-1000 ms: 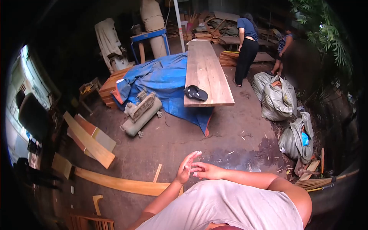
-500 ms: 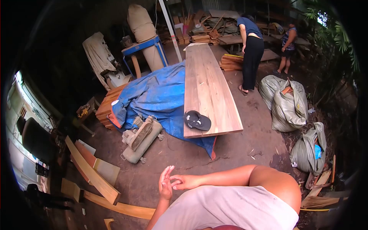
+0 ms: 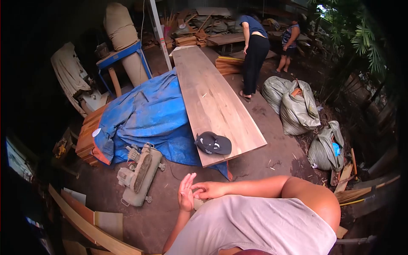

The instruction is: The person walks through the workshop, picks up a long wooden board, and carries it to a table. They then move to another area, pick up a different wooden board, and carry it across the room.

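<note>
My left hand is raised at the lower middle of the view, fingers stretched upward. Beside its palm is my right hand, reaching across from the right with its fingers apart and their tips at or against the left palm. Nothing shows in either hand. Beyond them, a dark cap lies on the near end of a long wooden slab. A blue tarp is spread along the slab's left side.
A dusty compressor-like machine stands on the floor at left, near curved boards. Filled sacks sit at right. One person bends by stacked wood; another person stands farther back.
The view has turned, so the slab, tarp, sacks and people appear farther left. The slab's near end and the machine look closer. My hands remain together in much the same pose.
</note>
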Demonstrator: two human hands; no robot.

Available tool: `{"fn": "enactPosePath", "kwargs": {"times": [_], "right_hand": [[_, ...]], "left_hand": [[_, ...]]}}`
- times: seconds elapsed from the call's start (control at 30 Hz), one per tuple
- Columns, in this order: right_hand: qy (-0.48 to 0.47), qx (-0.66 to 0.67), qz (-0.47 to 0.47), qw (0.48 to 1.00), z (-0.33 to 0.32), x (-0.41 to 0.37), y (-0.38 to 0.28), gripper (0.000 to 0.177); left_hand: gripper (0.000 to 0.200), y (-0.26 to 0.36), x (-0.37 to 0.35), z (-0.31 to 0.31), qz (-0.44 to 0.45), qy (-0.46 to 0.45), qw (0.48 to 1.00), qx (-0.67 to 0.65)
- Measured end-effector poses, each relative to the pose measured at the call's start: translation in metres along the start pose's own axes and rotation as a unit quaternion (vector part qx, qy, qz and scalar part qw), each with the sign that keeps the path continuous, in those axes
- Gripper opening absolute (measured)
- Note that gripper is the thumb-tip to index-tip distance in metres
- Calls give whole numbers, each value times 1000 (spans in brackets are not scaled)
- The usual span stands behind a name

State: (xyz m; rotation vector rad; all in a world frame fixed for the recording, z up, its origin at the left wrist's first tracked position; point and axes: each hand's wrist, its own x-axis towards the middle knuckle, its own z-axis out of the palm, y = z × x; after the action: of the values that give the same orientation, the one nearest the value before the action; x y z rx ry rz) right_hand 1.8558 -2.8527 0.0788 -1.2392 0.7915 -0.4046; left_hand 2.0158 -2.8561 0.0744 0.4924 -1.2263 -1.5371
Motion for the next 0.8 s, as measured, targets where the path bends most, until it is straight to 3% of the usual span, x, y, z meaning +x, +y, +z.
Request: {"fn": "enactPosePath", "kwargs": {"times": [0.17, 0.23, 0.37, 0.5, 0.8], "right_hand": [[56, -9, -30, 998, 12, 56, -41, 65], [90, -33, 18, 995, 15, 69, -49, 64], [117, 40, 24, 992, 14, 87, -49, 63], [182, -3, -39, 982, 15, 100, -38, 63], [182, 1, -26, 983, 27, 96, -44, 68]], "left_hand": [[89, 24, 49, -73, -16, -78, 996, -35], [89, 22, 60, -94, -39, -95, 993, -50], [89, 27, 80, -107, -54, -138, 986, -73], [89, 24, 89, -113, -58, -143, 983, -97], [86, 23, 87, -121, -74, -178, 976, -97]]}}
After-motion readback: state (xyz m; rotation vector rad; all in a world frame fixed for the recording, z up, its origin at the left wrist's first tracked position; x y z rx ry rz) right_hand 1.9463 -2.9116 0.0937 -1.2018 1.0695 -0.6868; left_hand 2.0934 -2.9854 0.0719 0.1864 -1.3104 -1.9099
